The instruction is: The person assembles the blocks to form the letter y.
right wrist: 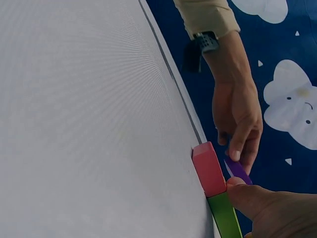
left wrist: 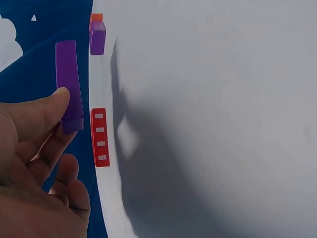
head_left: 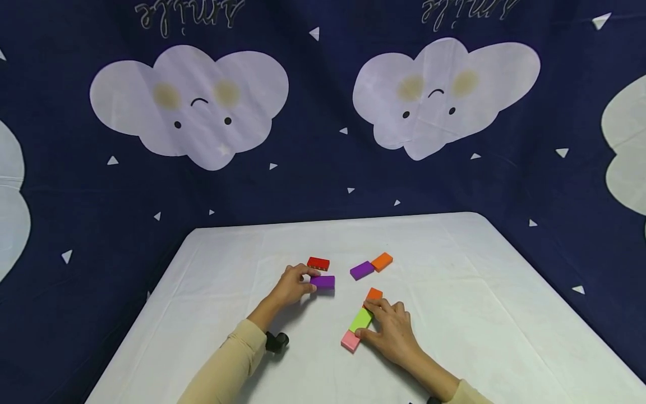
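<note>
My left hand (head_left: 291, 285) pinches a purple block (head_left: 323, 282) by its left end, between thumb and fingertips. In the left wrist view the thumb lies on one face of that purple block (left wrist: 68, 74), and a shadow falls on the cloth. Just beyond this hand is a red block (head_left: 318, 263), with pale marks along its side. My right hand (head_left: 395, 330) holds a green block (head_left: 361, 320), its thumb near the pink end and fingers near the orange end. An orange block (head_left: 374, 293) and a pink block (head_left: 350, 340) adjoin the green one in a slanted row.
Farther back, another purple block (head_left: 361, 270) touches an orange block (head_left: 382, 262) at its corner. All the loose blocks lie on a white-covered table (head_left: 454, 280). A dark blue curtain (head_left: 323, 185) with cloud prints hangs behind the table.
</note>
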Demonstrator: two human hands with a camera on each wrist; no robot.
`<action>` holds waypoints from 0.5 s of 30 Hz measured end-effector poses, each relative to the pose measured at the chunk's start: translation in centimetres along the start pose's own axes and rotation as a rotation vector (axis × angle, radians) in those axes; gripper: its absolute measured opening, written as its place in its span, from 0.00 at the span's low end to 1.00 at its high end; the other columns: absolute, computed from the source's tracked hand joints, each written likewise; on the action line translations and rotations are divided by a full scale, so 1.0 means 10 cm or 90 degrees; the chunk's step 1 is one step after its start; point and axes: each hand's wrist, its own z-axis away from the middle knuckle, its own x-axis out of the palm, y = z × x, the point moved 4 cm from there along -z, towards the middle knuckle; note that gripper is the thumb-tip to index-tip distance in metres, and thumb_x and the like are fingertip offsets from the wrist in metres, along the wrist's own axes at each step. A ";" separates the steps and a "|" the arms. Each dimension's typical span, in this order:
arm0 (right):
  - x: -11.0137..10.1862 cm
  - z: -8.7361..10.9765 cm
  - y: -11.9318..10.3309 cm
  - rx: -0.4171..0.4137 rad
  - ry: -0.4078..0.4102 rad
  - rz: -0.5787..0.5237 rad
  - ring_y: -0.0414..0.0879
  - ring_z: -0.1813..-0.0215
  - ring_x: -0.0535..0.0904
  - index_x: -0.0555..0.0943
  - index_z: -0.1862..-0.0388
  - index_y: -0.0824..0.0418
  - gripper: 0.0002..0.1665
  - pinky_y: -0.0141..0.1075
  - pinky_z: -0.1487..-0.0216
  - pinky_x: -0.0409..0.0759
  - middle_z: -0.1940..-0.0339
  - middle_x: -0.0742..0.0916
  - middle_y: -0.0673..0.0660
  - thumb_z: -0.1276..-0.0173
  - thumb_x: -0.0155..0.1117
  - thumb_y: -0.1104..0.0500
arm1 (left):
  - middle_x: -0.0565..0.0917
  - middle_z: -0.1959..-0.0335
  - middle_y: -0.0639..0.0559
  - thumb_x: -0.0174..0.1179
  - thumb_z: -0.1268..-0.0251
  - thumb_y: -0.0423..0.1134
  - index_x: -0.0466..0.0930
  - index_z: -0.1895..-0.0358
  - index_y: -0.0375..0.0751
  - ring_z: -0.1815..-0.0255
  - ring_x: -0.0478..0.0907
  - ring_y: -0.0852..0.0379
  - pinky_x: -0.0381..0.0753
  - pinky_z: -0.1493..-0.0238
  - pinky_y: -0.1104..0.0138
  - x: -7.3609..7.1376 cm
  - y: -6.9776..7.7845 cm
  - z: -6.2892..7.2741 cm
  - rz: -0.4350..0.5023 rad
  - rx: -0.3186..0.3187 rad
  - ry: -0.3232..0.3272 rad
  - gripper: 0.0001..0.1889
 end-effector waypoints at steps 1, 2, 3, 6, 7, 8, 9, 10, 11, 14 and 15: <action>0.00 0.00 0.00 -0.001 0.002 0.000 0.43 0.63 0.61 0.80 0.45 0.55 0.39 0.35 0.61 0.56 0.47 0.81 0.48 0.57 0.75 0.41 | 0.81 0.55 0.49 0.66 0.48 0.31 0.84 0.55 0.44 0.56 0.66 0.52 0.64 0.60 0.66 -0.01 0.01 0.03 0.001 0.003 -0.004 0.15; 0.00 0.00 0.00 -0.002 0.003 0.000 0.43 0.63 0.61 0.80 0.45 0.55 0.39 0.35 0.61 0.56 0.47 0.81 0.48 0.57 0.75 0.41 | 0.82 0.55 0.49 0.66 0.48 0.31 0.84 0.55 0.45 0.56 0.66 0.52 0.63 0.60 0.66 -0.01 0.01 0.05 0.004 0.004 -0.010 0.15; 0.00 -0.01 0.00 -0.003 0.004 0.000 0.43 0.63 0.61 0.80 0.45 0.55 0.39 0.35 0.61 0.56 0.47 0.81 0.48 0.56 0.75 0.41 | 0.82 0.54 0.50 0.66 0.48 0.31 0.84 0.55 0.45 0.56 0.66 0.52 0.63 0.60 0.66 -0.01 0.01 0.08 0.008 0.003 -0.017 0.15; -0.01 -0.01 0.00 -0.001 0.002 -0.003 0.43 0.62 0.62 0.80 0.44 0.55 0.39 0.35 0.60 0.57 0.47 0.81 0.48 0.57 0.75 0.41 | 0.82 0.54 0.50 0.66 0.47 0.31 0.84 0.54 0.45 0.56 0.67 0.52 0.63 0.60 0.65 0.00 0.03 0.16 0.008 0.011 -0.040 0.15; -0.01 -0.01 0.00 0.000 0.002 -0.003 0.43 0.62 0.62 0.80 0.44 0.55 0.39 0.35 0.60 0.57 0.47 0.81 0.48 0.57 0.75 0.41 | 0.82 0.53 0.50 0.66 0.47 0.31 0.84 0.54 0.46 0.56 0.67 0.53 0.63 0.59 0.65 0.00 0.03 0.18 0.008 0.009 -0.049 0.15; -0.01 -0.01 0.00 0.001 0.002 -0.002 0.43 0.62 0.62 0.80 0.44 0.55 0.39 0.35 0.60 0.57 0.47 0.81 0.48 0.57 0.75 0.41 | 0.81 0.53 0.51 0.66 0.46 0.32 0.84 0.54 0.46 0.56 0.67 0.53 0.63 0.59 0.65 0.01 0.02 0.20 0.008 0.006 -0.058 0.15; -0.01 -0.01 0.00 0.002 0.001 -0.001 0.43 0.62 0.62 0.80 0.44 0.55 0.39 0.35 0.60 0.57 0.47 0.81 0.48 0.57 0.75 0.41 | 0.81 0.53 0.51 0.65 0.46 0.32 0.83 0.53 0.47 0.55 0.67 0.53 0.63 0.59 0.65 0.02 0.03 0.23 0.007 0.006 -0.066 0.15; -0.01 -0.01 0.00 0.004 0.000 -0.001 0.43 0.62 0.62 0.80 0.44 0.55 0.39 0.35 0.60 0.57 0.47 0.81 0.48 0.56 0.75 0.41 | 0.81 0.53 0.51 0.65 0.46 0.32 0.83 0.53 0.47 0.55 0.67 0.53 0.63 0.58 0.65 0.03 0.03 0.25 0.007 0.007 -0.073 0.15; -0.01 -0.01 0.00 0.005 0.000 -0.001 0.43 0.62 0.62 0.80 0.44 0.55 0.39 0.35 0.60 0.57 0.47 0.81 0.48 0.56 0.75 0.41 | 0.82 0.52 0.51 0.65 0.46 0.32 0.83 0.53 0.47 0.55 0.67 0.53 0.63 0.58 0.65 0.03 0.03 0.26 0.008 0.009 -0.078 0.15; -0.01 -0.01 0.00 0.005 -0.003 -0.006 0.43 0.62 0.62 0.80 0.44 0.55 0.39 0.35 0.60 0.57 0.46 0.81 0.48 0.56 0.75 0.41 | 0.82 0.53 0.51 0.65 0.47 0.31 0.83 0.53 0.46 0.56 0.68 0.53 0.63 0.57 0.65 0.05 0.03 0.31 0.019 0.017 -0.091 0.15; -0.01 -0.01 0.00 0.005 -0.003 -0.009 0.43 0.62 0.62 0.80 0.44 0.55 0.39 0.35 0.60 0.57 0.46 0.81 0.48 0.56 0.75 0.41 | 0.82 0.52 0.51 0.65 0.47 0.31 0.83 0.54 0.45 0.56 0.68 0.53 0.63 0.56 0.65 0.05 0.03 0.33 0.020 0.024 -0.095 0.16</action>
